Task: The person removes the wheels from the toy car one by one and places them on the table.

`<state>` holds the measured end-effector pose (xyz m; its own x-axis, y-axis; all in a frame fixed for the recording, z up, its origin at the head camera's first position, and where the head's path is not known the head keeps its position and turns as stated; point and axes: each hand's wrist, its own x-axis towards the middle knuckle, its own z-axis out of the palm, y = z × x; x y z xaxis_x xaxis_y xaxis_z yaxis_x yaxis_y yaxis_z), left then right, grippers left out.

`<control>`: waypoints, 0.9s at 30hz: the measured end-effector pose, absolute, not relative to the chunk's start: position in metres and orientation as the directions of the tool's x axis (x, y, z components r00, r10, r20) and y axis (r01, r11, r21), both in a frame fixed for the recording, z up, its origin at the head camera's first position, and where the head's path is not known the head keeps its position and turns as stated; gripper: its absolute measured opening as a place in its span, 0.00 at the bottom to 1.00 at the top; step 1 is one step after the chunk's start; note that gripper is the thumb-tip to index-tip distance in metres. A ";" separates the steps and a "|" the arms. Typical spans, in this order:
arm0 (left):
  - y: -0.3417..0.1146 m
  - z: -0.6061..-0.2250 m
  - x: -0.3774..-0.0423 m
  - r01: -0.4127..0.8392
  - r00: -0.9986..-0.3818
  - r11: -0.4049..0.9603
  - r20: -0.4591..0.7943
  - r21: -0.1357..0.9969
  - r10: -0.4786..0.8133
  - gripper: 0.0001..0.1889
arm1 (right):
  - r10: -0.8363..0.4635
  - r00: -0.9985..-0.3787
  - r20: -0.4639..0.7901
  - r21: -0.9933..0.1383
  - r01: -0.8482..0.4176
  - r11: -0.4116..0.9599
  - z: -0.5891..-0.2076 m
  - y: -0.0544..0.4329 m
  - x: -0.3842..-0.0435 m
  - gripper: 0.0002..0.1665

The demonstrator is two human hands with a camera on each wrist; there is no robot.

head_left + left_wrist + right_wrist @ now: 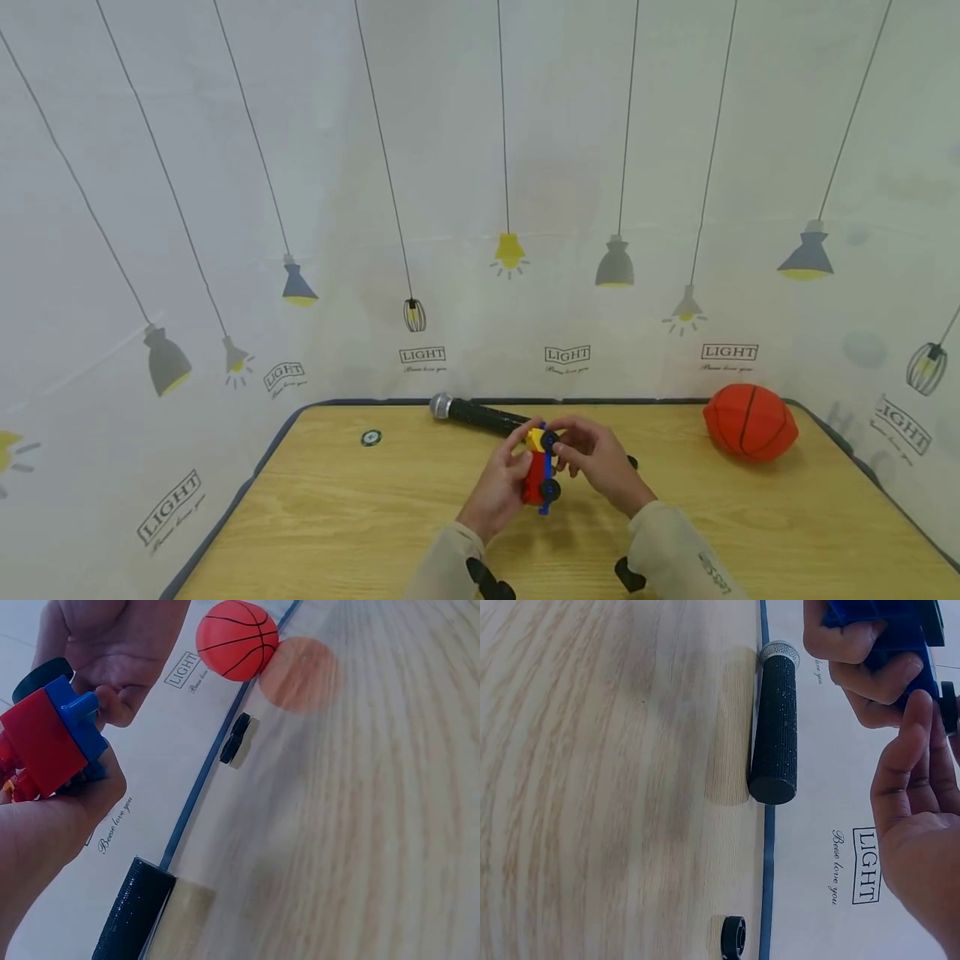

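Observation:
A toy car (535, 479) of red, yellow and blue blocks is held above the table, its black wheels turned toward the right. My left hand (497, 483) grips its red and yellow side, and in the right wrist view the left fingers (889, 679) curl round the blue base (885, 637). My right hand (596, 458) has thumb and forefinger at the upper black wheel (550, 442), pinching it. In the left wrist view the red block (45, 742) and a blue peg (79, 709) face the camera, with the right hand (124, 645) behind them.
A black microphone (480, 415) with a silver head lies behind the hands. Loose black wheels (235, 739) lie on the table beyond the right hand. A red toy basketball (750, 422) is at the back right, a round chip (371, 437) at the left. Printed sheeting borders the table.

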<state>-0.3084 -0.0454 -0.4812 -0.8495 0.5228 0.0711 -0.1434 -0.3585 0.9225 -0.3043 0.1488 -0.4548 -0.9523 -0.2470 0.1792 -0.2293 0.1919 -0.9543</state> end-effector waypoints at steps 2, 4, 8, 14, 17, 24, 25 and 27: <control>-0.045 -0.482 -0.308 -0.141 -0.844 -0.357 0.076 0.924 0.530 0.24 | -0.257 -0.949 0.184 -0.953 -0.236 0.188 -0.455 0.149 -0.304 0.19; -0.045 -0.483 -0.307 -0.142 -0.839 -0.351 0.075 0.925 0.539 0.25 | -0.262 -0.947 0.183 -0.954 -0.236 0.186 -0.456 0.150 -0.304 0.20; -0.046 -0.481 -0.304 -0.164 -0.824 -0.336 0.059 0.928 0.564 0.25 | -0.258 -0.950 0.173 -0.955 -0.226 0.193 -0.455 0.150 -0.303 0.19; -0.045 -0.481 -0.303 -0.179 -0.815 -0.324 0.045 0.929 0.578 0.24 | -0.255 -0.953 0.164 -0.957 -0.217 0.195 -0.454 0.151 -0.302 0.18; -0.045 -0.482 -0.302 -0.177 -0.814 -0.322 0.045 0.930 0.579 0.24 | -0.253 -0.955 0.157 -0.959 -0.209 0.192 -0.454 0.152 -0.303 0.18; -0.042 -0.482 -0.303 -0.183 -0.820 -0.329 0.041 0.926 0.571 0.25 | -0.235 -0.960 0.150 -0.956 -0.201 0.212 -0.454 0.153 -0.304 0.18; -0.042 -0.481 -0.303 -0.186 -0.823 -0.330 0.037 0.926 0.567 0.25 | -0.232 -0.961 0.151 -0.956 -0.201 0.213 -0.454 0.153 -0.304 0.18; -0.041 -0.481 -0.303 -0.189 -0.829 -0.332 0.031 0.924 0.558 0.24 | -0.230 -0.961 0.153 -0.956 -0.203 0.212 -0.454 0.152 -0.304 0.18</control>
